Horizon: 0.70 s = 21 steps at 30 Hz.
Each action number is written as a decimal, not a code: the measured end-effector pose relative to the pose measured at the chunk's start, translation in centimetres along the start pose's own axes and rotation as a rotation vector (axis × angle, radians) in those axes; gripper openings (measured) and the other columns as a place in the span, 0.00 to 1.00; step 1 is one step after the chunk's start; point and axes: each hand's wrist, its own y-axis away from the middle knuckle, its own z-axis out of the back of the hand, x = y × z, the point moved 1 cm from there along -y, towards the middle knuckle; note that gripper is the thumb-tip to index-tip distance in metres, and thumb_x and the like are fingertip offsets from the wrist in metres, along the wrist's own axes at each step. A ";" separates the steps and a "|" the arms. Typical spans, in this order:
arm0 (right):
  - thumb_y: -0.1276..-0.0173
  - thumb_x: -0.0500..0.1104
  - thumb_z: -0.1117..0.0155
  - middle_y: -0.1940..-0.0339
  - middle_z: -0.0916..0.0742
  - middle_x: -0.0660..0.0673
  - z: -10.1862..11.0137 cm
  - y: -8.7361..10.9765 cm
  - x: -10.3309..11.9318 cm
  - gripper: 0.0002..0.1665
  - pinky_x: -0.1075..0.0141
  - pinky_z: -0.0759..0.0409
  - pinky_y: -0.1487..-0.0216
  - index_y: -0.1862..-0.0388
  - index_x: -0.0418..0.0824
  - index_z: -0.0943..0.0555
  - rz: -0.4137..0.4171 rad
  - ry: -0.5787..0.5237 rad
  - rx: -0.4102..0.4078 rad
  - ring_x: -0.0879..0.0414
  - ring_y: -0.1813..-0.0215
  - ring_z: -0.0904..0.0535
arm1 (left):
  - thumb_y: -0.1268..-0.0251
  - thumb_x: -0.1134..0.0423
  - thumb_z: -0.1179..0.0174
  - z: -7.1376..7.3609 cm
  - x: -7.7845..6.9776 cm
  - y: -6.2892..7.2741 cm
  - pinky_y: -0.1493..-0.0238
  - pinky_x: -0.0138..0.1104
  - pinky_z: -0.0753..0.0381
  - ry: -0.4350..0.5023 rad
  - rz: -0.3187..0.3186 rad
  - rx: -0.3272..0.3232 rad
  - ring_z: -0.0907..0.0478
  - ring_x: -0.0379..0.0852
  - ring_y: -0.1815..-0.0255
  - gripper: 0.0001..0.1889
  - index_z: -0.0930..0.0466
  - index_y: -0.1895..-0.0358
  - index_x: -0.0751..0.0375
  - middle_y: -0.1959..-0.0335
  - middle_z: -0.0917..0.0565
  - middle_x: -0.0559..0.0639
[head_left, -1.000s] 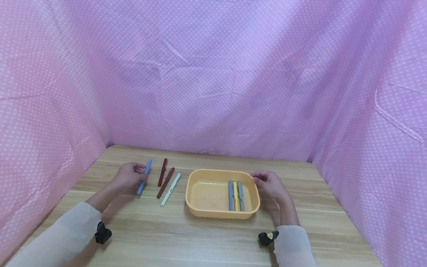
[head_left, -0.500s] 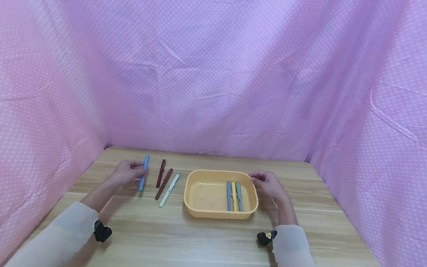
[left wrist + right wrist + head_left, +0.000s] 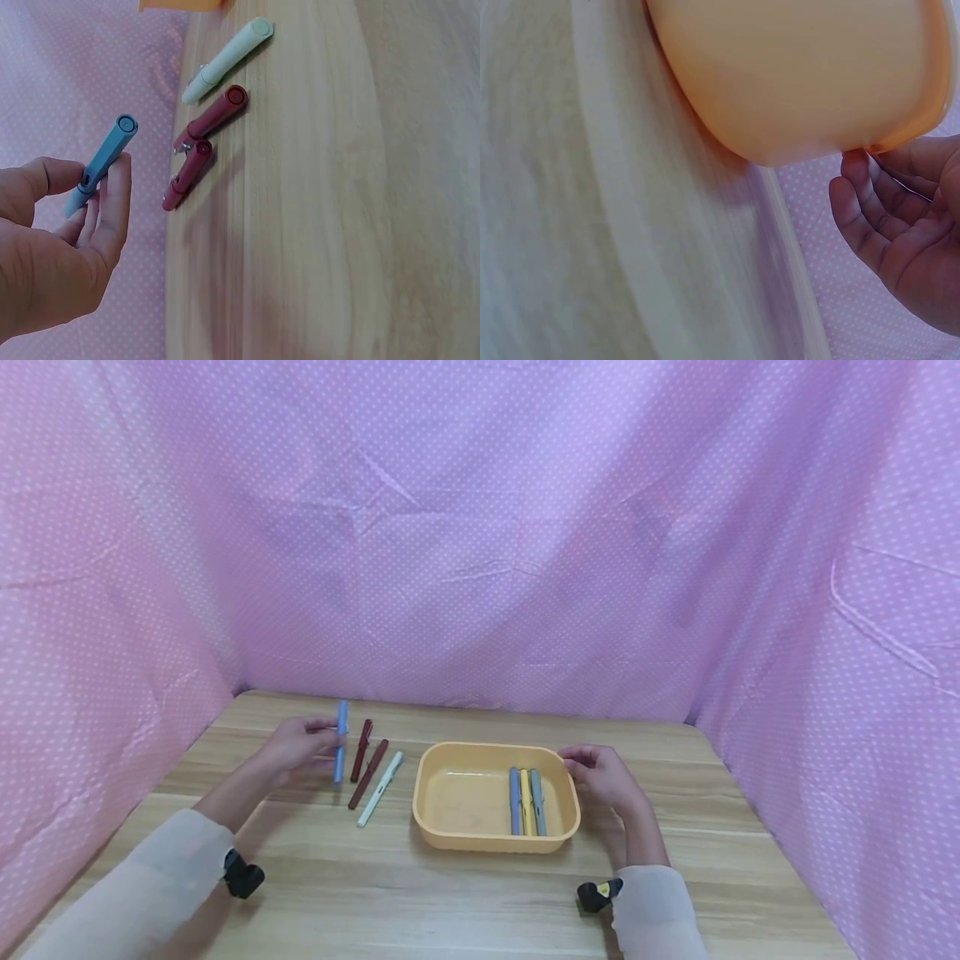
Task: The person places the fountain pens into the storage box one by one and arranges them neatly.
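My left hand (image 3: 303, 743) pinches a blue pen (image 3: 109, 154) between thumb and fingers, raised above the table's left side. Just right of it lie two dark red pens, the rear one (image 3: 362, 750) and the front one (image 3: 369, 774), then a pale green pen (image 3: 381, 789). A yellow rectangular box (image 3: 491, 843) stands right of centre. Inside, along its right side, a purple-blue pen (image 3: 514, 802), a yellow pen (image 3: 527, 802) and a grey-blue pen (image 3: 538, 802) lie side by side. My right hand (image 3: 607, 777) grips the box's rim at its back right corner; the thumb is partly hidden.
The wooden table (image 3: 375, 902) has rounded back corners. Pink dotted cloth (image 3: 480, 543) hangs behind it and on both sides. A small black camera sits on each wrist, the left one (image 3: 243, 874) and the right one (image 3: 598, 895).
My left hand has lifted the blue pen off the table, and it now stands more upright and slightly farther right, near the red pens. My right hand stays at the box.
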 end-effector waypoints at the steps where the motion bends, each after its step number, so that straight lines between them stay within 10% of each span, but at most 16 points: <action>1: 0.23 0.33 0.42 0.53 0.12 0.34 0.0 0.0 0.0 0.13 0.54 0.12 0.49 0.45 0.27 0.18 -0.004 0.002 -0.003 0.49 0.55 0.14 | 0.23 0.65 0.44 -0.1 -0.1 0.0 0.43 0.46 0.13 0.002 -0.004 0.008 0.19 0.50 0.47 0.32 0.43 0.26 0.79 0.37 0.25 0.71; 21: 0.22 0.34 0.42 0.51 0.12 0.34 0.2 0.1 -0.1 0.14 0.55 0.12 0.49 0.44 0.28 0.18 0.007 0.000 0.006 0.49 0.52 0.15 | 0.25 0.68 0.44 -3.3 -1.5 -1.1 0.45 0.46 0.12 0.030 -0.007 0.076 0.21 0.66 0.40 0.29 0.40 0.28 0.80 0.36 0.25 0.74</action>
